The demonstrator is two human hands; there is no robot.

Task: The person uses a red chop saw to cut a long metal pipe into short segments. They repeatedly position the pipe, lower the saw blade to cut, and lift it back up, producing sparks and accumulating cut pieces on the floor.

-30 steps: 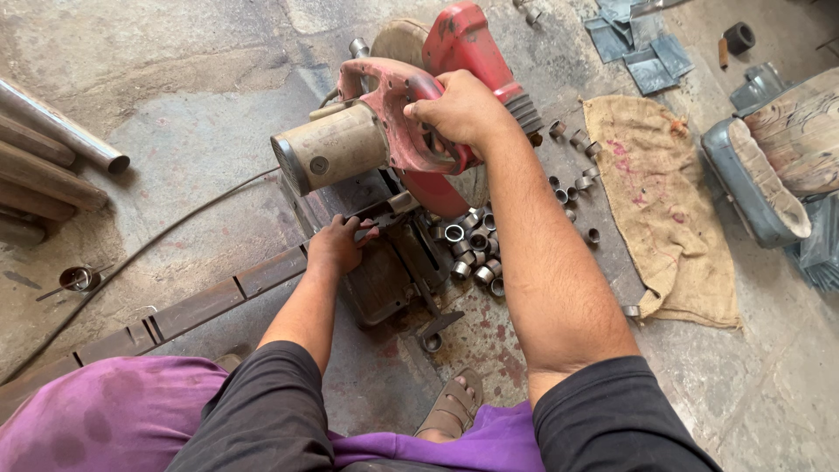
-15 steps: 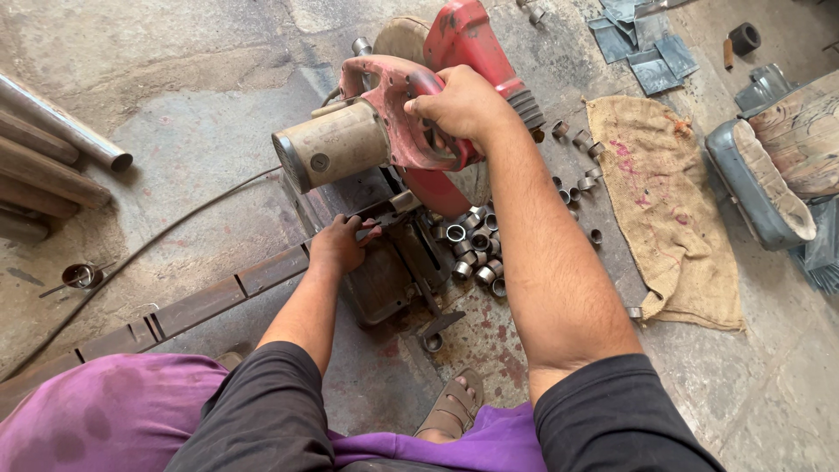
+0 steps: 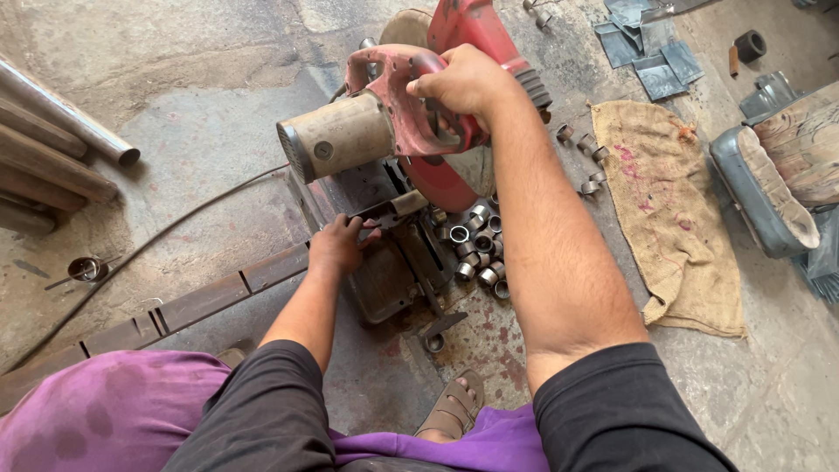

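A red chop saw (image 3: 454,35) with a beige motor housing (image 3: 341,135) stands on the concrete floor. My right hand (image 3: 463,83) is closed around its red handle, the head raised. My left hand (image 3: 336,245) grips a long flat metal bar (image 3: 175,310) where it enters the saw's vise (image 3: 393,210). The bar runs left across the floor. A heap of several short cut metal rings (image 3: 476,245) lies right of the saw base.
Steel pipes (image 3: 61,140) lie at the left edge. A burlap cloth (image 3: 669,210) is spread at the right with loose rings (image 3: 585,153) beside it. Sheet metal scraps (image 3: 647,52) lie at top right. My sandalled foot (image 3: 454,406) is below the saw. A cable (image 3: 175,227) crosses the floor.
None beyond a slight shift of the view; both hands keep their grips.
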